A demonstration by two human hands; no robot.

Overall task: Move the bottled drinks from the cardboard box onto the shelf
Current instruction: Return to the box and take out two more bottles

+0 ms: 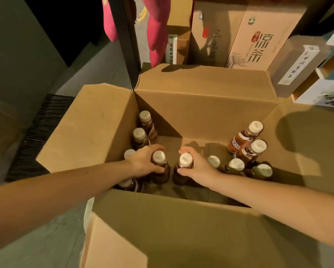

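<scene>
An open cardboard box (206, 105) fills the middle of the view, flaps spread outward. Inside stand several dark bottled drinks with white caps. My left hand (143, 161) grips the neck of one bottle (159, 158) near the box's centre. Beside it, my right hand (198, 168) grips the neck of a second bottle (185, 161). More bottles stand along the left wall (139, 135) and in a cluster at the right (256, 128). Both arms reach in over the near flap. No shelf surface shows plainly.
Behind the box stand tall cartons with printed lettering (258, 39) and a clear-wrapped pack (297, 62). A dark upright post (126, 41) rises at the back left beside red fabric (158, 29). A black ridged mat (40, 132) lies on the floor to the left.
</scene>
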